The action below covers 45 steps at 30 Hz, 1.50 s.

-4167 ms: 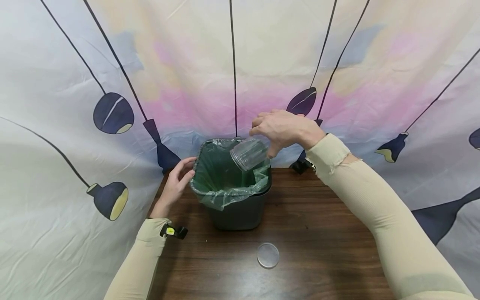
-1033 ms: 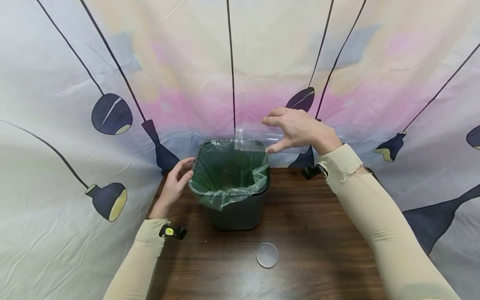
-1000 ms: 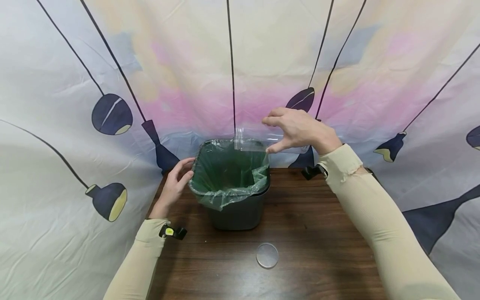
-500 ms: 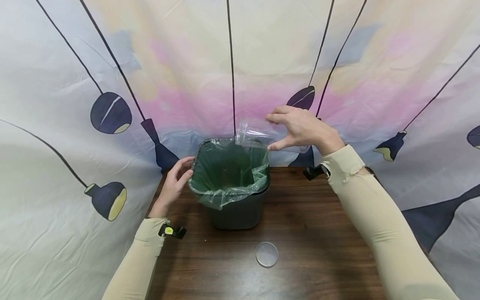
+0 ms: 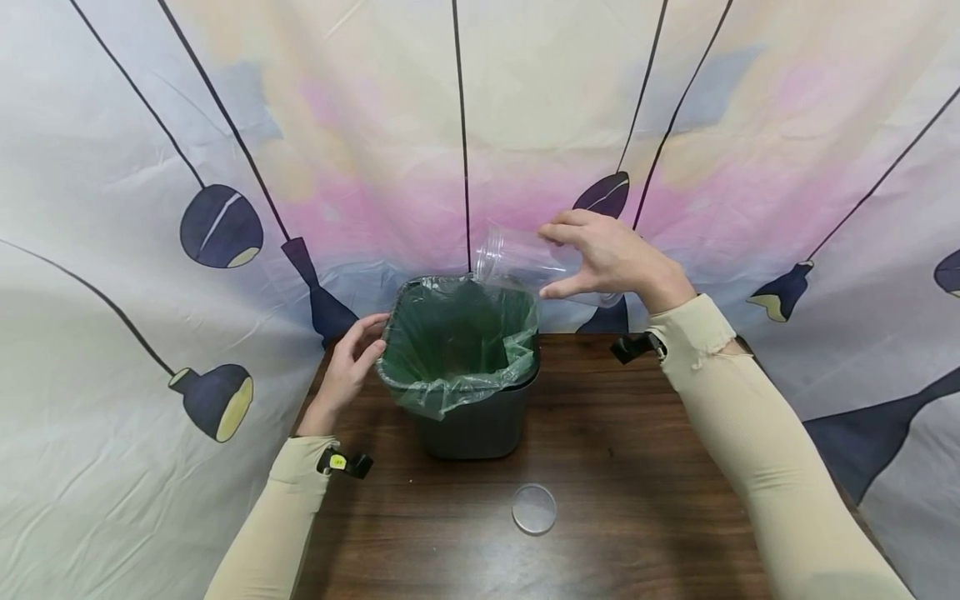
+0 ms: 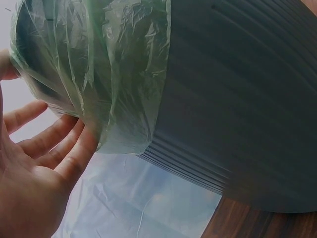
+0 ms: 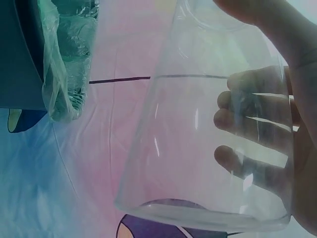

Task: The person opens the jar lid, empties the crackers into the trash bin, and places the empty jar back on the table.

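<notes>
Above the far rim of the lined bin point(image 5: 457, 367), my right hand point(image 5: 611, 258) grips the clear jar point(image 5: 517, 260) on its side while my relaxed left hand point(image 5: 348, 371) touches the bin's liner, and a slipping grip could drop the jar onto the surface point(image 5: 637, 467).

Both arms wear long, close-fitting sleeves of pale beige ribbed knit, covering them from the upper arm to the wrist and leaving the left hand point(image 5: 351, 367) and right hand point(image 5: 611, 258) bare. The right sleeve point(image 5: 757, 450) ends in a frayed, uneven cuff with a small tear at its edge — the left sleeve point(image 5: 281, 521) ends in a neater, rounded cuff. A small black clip-like mount sits at each wrist; the left mount point(image 5: 345, 462) bears a yellow mark, the right mount point(image 5: 633, 347) is plain black
</notes>
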{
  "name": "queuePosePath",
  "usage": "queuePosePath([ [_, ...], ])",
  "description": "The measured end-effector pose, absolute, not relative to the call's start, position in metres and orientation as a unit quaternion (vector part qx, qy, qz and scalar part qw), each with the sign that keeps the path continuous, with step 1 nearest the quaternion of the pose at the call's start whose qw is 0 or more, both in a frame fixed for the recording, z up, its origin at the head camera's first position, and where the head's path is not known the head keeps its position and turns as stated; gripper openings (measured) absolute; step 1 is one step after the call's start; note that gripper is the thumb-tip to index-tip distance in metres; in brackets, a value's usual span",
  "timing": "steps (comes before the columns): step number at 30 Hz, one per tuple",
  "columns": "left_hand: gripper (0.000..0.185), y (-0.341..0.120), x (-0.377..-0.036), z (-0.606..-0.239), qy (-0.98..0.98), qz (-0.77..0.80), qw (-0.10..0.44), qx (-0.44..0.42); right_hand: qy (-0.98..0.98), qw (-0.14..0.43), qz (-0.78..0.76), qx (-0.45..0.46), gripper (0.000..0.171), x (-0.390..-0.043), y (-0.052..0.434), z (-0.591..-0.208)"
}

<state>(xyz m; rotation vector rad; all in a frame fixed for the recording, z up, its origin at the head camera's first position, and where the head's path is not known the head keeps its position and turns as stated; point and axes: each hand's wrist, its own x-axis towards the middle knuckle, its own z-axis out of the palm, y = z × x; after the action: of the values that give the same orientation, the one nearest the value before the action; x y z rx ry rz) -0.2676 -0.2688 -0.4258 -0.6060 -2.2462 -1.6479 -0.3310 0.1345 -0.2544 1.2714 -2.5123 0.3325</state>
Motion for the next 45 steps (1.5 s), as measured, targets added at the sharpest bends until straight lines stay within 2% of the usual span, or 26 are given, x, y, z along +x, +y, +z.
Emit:
queuePosePath([
  [8,0.040,-0.261,-0.252,-0.408,-0.779,-0.575,0.136,-0.212,-0.889,0.128,0.137,0.417,0.084,-0.327,0.138,-0.258],
  [18,0.041,-0.269,-0.268,-0.428,-0.773,-0.577,0.144,-0.218,-0.895,0.129,0.153,0.398,0.085,-0.323,0.145,-0.262],
  [23,0.040,-0.267,-0.265,-0.425,-0.771,-0.580,0.143,-0.221,-0.886,0.150,0.163,0.408,0.082,-0.323,0.148,-0.265],
  [30,0.040,-0.257,-0.251,-0.404,-0.780,-0.573,0.134,-0.211,-0.872,0.184,0.167,0.421,0.081,-0.323,0.151,-0.267],
  [45,0.040,-0.269,-0.269,-0.429,-0.772,-0.579,0.144,-0.220,-0.875,0.185,0.189,0.406,0.080,-0.325,0.160,-0.271],
])
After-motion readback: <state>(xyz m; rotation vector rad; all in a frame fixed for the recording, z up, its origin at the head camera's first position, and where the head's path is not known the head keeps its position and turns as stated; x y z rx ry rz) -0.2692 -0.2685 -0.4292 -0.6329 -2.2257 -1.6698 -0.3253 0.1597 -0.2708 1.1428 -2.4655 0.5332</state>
